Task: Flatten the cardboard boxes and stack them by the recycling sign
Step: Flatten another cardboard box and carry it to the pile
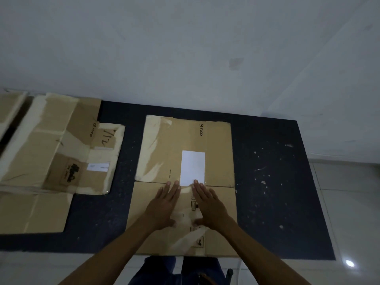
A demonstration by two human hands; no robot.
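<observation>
A flattened brown cardboard box (218, 161) with a PICO mark and a white label (192, 167) lies on the dark mat in the middle. My left hand (163, 205) and my right hand (209, 204) rest flat on its near half, palms down, fingers stretched out and together, fingertips at the fold line. Neither hand holds anything. A pile of other flattened boxes (51, 145) lies at the left on the mat.
The dark blue mat (273, 192) covers the floor up to a white wall (185, 48). Pale floor tiles (349, 202) show at the right and front. My legs (174, 272) are at the bottom edge. No recycling sign is in view.
</observation>
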